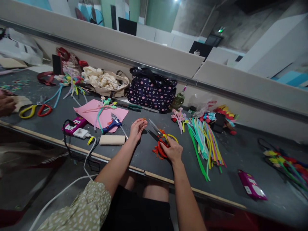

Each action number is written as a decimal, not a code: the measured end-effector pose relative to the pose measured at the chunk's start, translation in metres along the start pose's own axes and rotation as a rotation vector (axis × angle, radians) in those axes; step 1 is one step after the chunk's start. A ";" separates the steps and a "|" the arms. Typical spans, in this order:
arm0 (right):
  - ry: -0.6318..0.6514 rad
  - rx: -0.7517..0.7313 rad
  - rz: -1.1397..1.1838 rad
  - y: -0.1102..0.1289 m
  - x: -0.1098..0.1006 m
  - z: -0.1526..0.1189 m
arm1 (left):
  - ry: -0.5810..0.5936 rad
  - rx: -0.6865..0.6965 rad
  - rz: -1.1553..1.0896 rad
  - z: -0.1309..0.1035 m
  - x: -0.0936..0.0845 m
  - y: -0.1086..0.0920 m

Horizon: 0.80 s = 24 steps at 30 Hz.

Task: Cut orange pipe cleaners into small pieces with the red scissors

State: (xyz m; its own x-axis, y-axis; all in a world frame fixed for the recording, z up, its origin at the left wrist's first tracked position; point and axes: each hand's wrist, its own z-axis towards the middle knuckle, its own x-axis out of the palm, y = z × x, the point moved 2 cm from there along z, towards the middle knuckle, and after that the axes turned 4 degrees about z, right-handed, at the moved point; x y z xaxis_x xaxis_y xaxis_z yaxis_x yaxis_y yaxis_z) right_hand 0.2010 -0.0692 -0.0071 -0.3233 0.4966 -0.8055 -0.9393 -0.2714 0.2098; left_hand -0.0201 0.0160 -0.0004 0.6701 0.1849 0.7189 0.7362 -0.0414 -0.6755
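My left hand (137,129) is closed in a pinch above the dark table, with a small orange fuzzy piece (144,119) at its fingertips. My right hand (173,149) grips scissors (157,131) with one yellow and one red handle. Their blades point up and left toward my left hand, without touching it. Under and around the scissors lie orange fuzzy scraps (156,153). Right of my right hand a bundle of coloured pipe cleaners (202,138) lies on the table. A cardboard tube (112,140) rests left of my left forearm.
A glue gun (113,123) lies on pink paper (96,112). Purple power strips (75,126) sit left and right, with cables over the front edge. A patterned bag (152,91) stands at the back. Another person's hand (6,104) is at far left, near other scissors (36,110).
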 end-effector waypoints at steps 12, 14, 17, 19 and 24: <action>-0.012 0.041 0.040 -0.001 0.000 0.000 | -0.017 0.015 0.035 0.004 -0.001 0.006; -0.017 0.046 0.065 -0.001 -0.001 0.000 | -0.009 0.020 0.022 0.004 -0.001 0.007; -0.016 0.035 0.101 0.001 -0.001 0.000 | -0.003 0.034 0.015 0.004 -0.001 0.008; -0.003 0.017 0.114 0.001 0.000 0.000 | -0.005 0.043 0.013 0.005 -0.001 0.009; 0.044 -0.036 0.105 0.002 0.001 -0.002 | -0.023 0.053 -0.014 0.009 -0.004 0.009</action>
State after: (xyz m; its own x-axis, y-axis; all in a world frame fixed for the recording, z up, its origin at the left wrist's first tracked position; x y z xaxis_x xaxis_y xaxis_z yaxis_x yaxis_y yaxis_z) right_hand 0.1993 -0.0706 -0.0088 -0.4141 0.4276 -0.8035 -0.8954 -0.3500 0.2752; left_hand -0.0174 0.0233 -0.0108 0.6569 0.2073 0.7249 0.7390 0.0135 -0.6735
